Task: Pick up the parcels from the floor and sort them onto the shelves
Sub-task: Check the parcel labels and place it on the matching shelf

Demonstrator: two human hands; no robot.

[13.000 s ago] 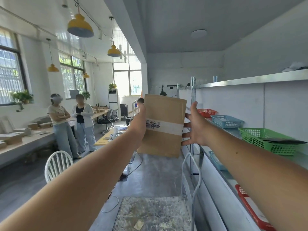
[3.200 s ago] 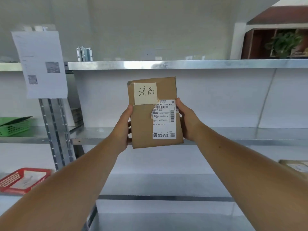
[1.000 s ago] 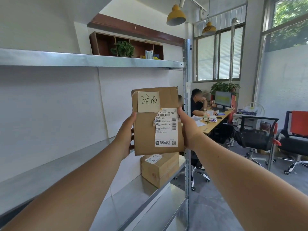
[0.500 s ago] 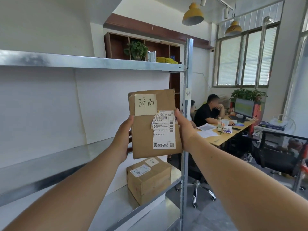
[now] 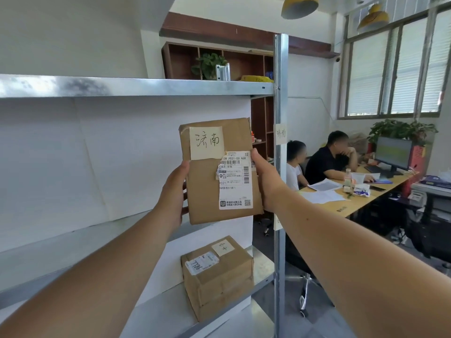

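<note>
Head view: left hand (image 5: 174, 191) and right hand (image 5: 266, 181) still clasp the flat brown paper parcel (image 5: 205, 191) upright by its side edges. Newly visible just right of the grip, a pale handwritten tag (image 5: 280, 134) on the steel shelf post (image 5: 280, 69) matches the parcel's note, so the destination shelf is likely reached.

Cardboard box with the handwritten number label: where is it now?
In the head view, low and centre: the cardboard box sits on the lower metal shelf, near its right end beside the upright post, directly below the held parcel.

Open middle shelf (image 5: 61, 250); upright post (image 5: 280, 93) at right.
</note>
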